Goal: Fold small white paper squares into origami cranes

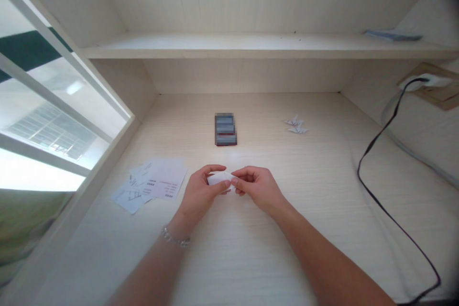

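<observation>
My left hand [198,191] and my right hand [258,189] meet above the pale wood desk [229,258], pinching a folded piece of white paper [219,179] between their fingertips. Much of the paper is hidden by my fingers. To the left of my left hand lies a loose pile of printed paper slips [150,184], not touched by either hand. A silver chain bracelet [175,238] circles my left wrist.
A dark phone [225,129] with a blurred surface lies beyond my hands. Several small folded paper cranes [297,125] sit to its right. A black cable [373,167] runs from a wall socket [423,83] along the right side. A shelf [251,46] spans overhead; a window is at left.
</observation>
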Tool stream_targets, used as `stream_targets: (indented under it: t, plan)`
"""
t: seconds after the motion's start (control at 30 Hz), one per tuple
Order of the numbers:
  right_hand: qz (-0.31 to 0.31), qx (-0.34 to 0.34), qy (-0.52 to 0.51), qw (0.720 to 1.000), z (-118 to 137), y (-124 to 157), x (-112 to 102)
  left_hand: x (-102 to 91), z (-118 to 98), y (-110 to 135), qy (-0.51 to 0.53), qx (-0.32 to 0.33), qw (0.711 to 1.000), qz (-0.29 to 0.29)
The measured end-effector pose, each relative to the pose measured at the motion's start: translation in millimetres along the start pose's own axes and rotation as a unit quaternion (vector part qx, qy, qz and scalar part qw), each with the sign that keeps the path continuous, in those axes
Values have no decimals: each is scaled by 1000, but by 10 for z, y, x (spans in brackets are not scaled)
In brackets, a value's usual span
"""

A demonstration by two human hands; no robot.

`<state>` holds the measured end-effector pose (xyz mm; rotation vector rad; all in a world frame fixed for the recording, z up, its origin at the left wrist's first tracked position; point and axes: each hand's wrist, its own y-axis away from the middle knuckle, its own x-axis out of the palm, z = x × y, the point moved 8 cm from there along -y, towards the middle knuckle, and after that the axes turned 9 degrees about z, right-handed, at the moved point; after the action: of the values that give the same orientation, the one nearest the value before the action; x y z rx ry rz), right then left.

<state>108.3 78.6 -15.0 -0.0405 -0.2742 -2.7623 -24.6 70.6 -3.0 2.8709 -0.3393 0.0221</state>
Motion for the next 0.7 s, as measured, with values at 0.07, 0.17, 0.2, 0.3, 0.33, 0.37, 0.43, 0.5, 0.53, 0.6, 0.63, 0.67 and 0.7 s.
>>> stream_targets:
  t: [0.07, 0.17, 0.2, 0.3, 0.33, 0.37, 0.43, 0.5, 0.53, 0.6, 0.63, 0.67, 0.7]
  plan:
    - [-1, 5, -3, 1000, -16, -4, -4, -17, -2, -3, -8, 2, 1000, -9]
    - [-5, 4, -4, 1000, -16, 0, -12, -21, 19, -10, 7, -1, 1000, -8]
    - [-5, 2, -2, 1000, -10, 4, -12, -13, 29, -12, 16, -2, 1000, -2]
    - [-6, -3, 6, 1000, 6, 13, -8, 4, 47, -18, 32, -6, 999, 9]
    - [-6, -3, 9, 1000, 5, 13, -5, 1, 48, -20, 32, -6, 999, 7]
    - [-4, -1, 10, 1000, 2, 12, -3, -7, 46, -21, 32, -5, 999, 2]
    - [-5, 1, 10, 1000, -7, 5, -8, -27, 40, -24, 29, -2, 1000, -11]
    - [-9, 1, 8, 1000, -12, -1, -21, -42, 39, -26, 28, -1, 999, -22]
    - [-11, 1, 6, 1000, -12, -3, -27, -46, 41, -26, 28, -2, 999, -25]
    - [-12, -2, 5, 1000, -1, -2, -33, -43, 46, -24, 32, -2, 999, -24]
    - [-12, -5, 5, 1000, 7, 1, -31, -35, 48, -23, 36, 0, 999, -20]
    - [-11, -7, 5, 1000, 17, 4, -28, -25, 51, -22, 40, 1, 999, -14]
    - [-12, -10, 7, 1000, 28, 7, -25, -16, 55, -21, 42, 2, 999, -8]
